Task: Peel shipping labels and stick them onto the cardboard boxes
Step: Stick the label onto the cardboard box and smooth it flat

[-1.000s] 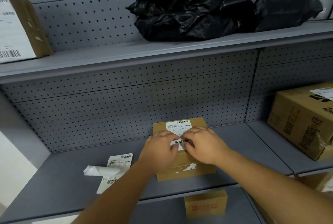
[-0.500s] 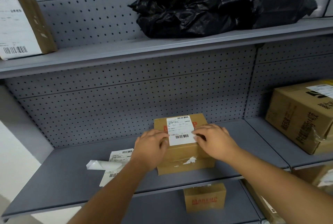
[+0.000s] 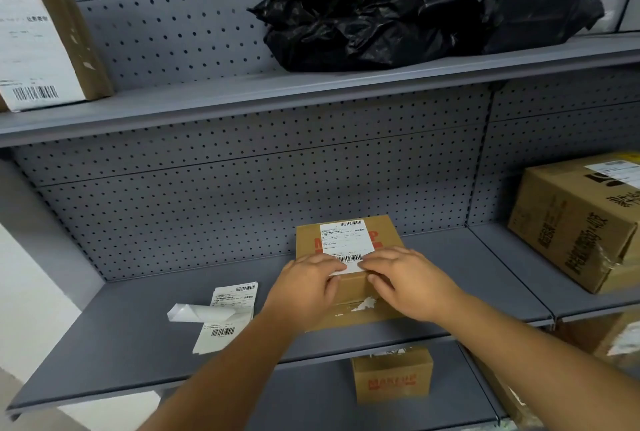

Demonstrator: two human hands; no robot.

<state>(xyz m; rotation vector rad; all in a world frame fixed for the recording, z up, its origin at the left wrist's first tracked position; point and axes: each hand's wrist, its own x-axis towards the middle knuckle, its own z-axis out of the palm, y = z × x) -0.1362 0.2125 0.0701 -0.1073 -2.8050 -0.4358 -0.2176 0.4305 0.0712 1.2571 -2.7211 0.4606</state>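
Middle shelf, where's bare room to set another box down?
Bare grey shelf lies between the labelled box under both hands and the big carton at right. The front-left corner is also free. Crowded: the label stack left of the box.

A: What is pressed under the fingertips?
B: A white matt paper label (image 3: 347, 245) on a small brown matt cardboard box (image 3: 349, 287), scuffed below the grip.
A: And the surface beneath?
B: A grey, smooth-painted metal shelf (image 3: 138, 337); overhead, crinkled glossy black plastic bags (image 3: 415, 4).
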